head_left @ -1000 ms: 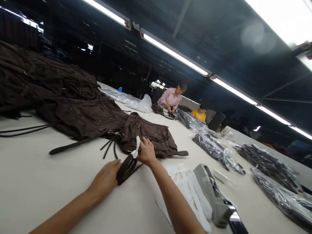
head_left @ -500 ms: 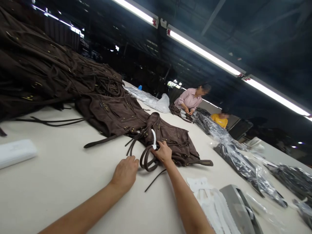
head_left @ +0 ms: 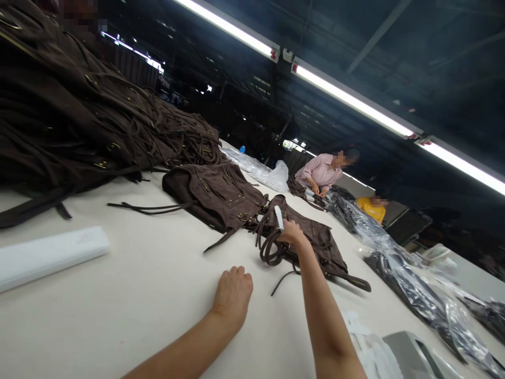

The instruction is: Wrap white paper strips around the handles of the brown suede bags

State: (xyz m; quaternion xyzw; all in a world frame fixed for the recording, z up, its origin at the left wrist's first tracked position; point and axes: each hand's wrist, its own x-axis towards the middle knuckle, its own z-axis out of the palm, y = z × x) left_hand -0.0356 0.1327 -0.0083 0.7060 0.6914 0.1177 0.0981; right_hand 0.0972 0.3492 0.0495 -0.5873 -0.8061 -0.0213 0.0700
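My right hand (head_left: 291,232): fingers pinching white strip (head_left: 279,217) by coiled straps (head_left: 269,249), near edge of bag (head_left: 324,243). My left hand (head_left: 233,296): fingers curled together, at table (head_left: 158,295). Left of right fingers: second bag (head_left: 215,193). Left of left fingers: white pack (head_left: 51,255).

Dark brown bags (head_left: 221,192) with brass-coloured fittings, white strip (head_left: 279,217), off-white tabletop (head_left: 158,273).

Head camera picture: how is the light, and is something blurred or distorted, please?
Head view: tube lamps burn out to white, while the background behind is nearly black; clear plastic wrapping glints; folds in the brown pile sink into shadow; the scene leans, lamps sloping down to the right; the left hand looks slightly soft.
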